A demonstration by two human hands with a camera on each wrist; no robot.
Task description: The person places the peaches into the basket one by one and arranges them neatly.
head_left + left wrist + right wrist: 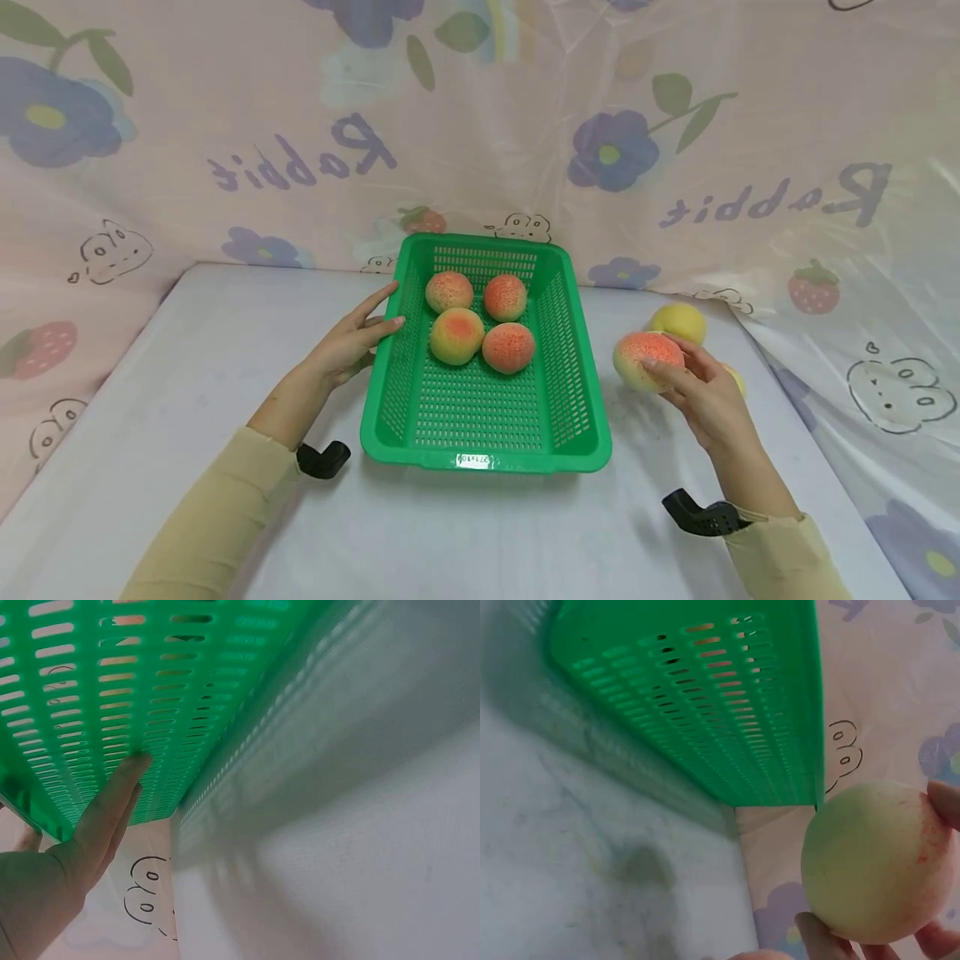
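Observation:
A green plastic basket [480, 408] has several red-and-yellow peaches [457, 336] inside, grouped toward its far end. My left hand [337, 346] rests against the basket's left side, two digits reaching its rim. In the left wrist view, straight fingers [112, 806] touch the slotted outer wall. To the right of the basket, my right hand [708, 387] holds another peach [641, 360] between thumb and fingers, above the table. The right wrist view shows the pale side of this peach [877, 862]. Close behind the right hand is a yellow fruit [681, 321]; a second yellow one [737, 379] is mostly hidden.
The basket stands on a white-covered table [480, 533]. Behind it hangs a printed cloth [480, 108] with flowers, rabbits and strawberries. Black wrist mounts [324, 460] stick out by both sleeves. At the right wrist view's bottom edge, part of a rounded pinkish thing [761, 955] shows.

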